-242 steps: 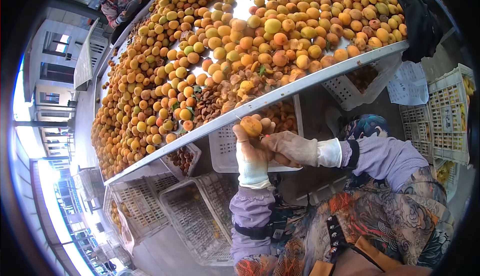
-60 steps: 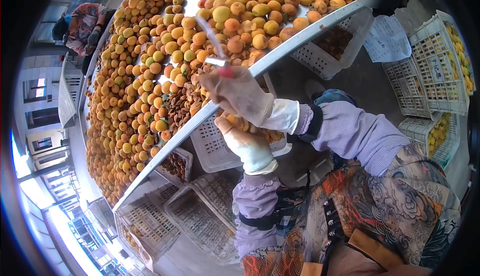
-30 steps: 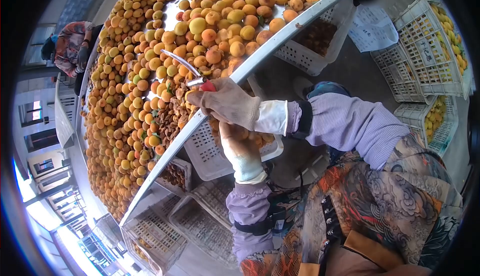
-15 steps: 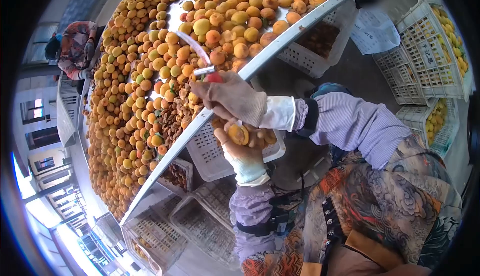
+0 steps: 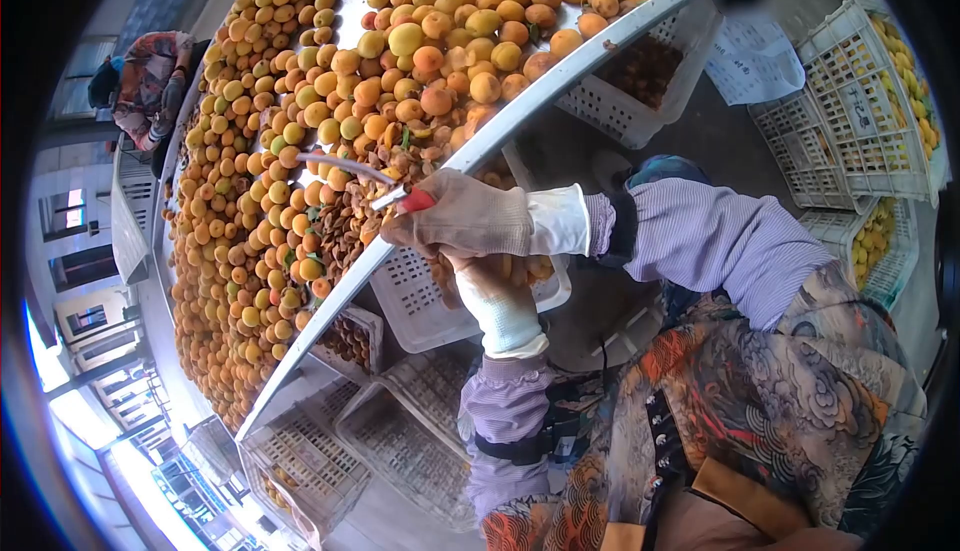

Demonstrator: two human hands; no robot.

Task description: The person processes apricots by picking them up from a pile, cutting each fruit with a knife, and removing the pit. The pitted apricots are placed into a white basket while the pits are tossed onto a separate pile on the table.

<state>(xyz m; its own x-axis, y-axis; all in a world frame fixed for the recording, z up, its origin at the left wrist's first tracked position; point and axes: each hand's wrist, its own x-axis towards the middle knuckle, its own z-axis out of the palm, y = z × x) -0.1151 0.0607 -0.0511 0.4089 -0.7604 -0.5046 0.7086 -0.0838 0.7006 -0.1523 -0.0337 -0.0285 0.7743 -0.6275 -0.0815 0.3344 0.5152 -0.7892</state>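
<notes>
My right hand, in a thin glove with a white cuff, is closed round the red handle of a curved knife. The blade points left over the table's metal rim. Directly beneath it, my left hand meets the right one; its fingers and anything in them are hidden. Both hands are at the near rim, above a white perforated crate with orange fruit pieces inside. Just beyond the rim, brown fruit stones lie heaped beside whole apricots.
The table's metal rim runs diagonally past my hands. More crates stand below it, one holding dark stones. Stacked crates of yellow fruit are at the right, near a white printed bag. Another person works across the table.
My right hand has moved down and left, bringing the knife lower, and now covers my left fingers. The opened apricot seen in my left hand earlier is out of sight.
</notes>
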